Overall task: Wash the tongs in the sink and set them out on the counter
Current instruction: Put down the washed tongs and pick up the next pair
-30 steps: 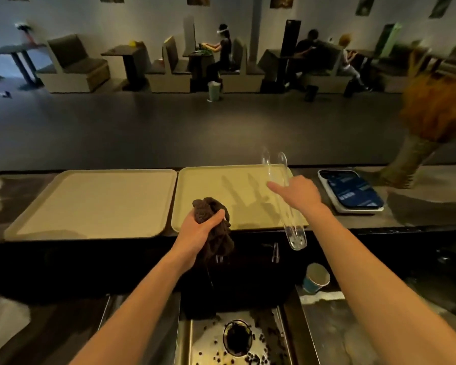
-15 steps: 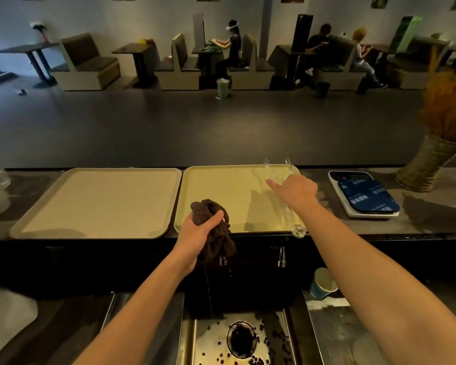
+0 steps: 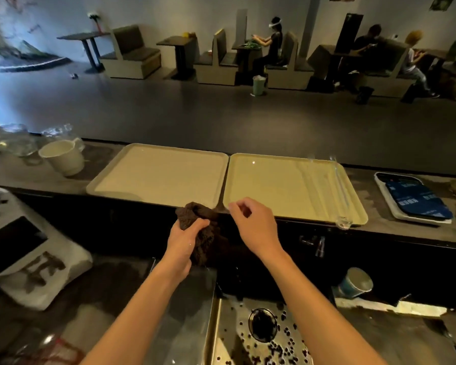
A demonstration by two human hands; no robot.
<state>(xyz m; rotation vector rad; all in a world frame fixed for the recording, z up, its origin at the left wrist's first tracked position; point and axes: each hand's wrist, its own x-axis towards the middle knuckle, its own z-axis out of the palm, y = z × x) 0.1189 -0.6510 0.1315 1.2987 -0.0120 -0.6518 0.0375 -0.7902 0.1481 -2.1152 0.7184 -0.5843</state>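
Clear tongs [image 3: 341,191] flat on tray [image 3: 261,185]

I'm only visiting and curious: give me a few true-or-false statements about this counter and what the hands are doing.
1. The clear tongs lie on the right tray. True.
2. The left hand holds a dark cloth. True.
3. The right hand grips the tongs. False: it holds nothing and hovers beside the cloth.
4. The white cup stands on the left tray. False: it stands on the counter, left of that tray.
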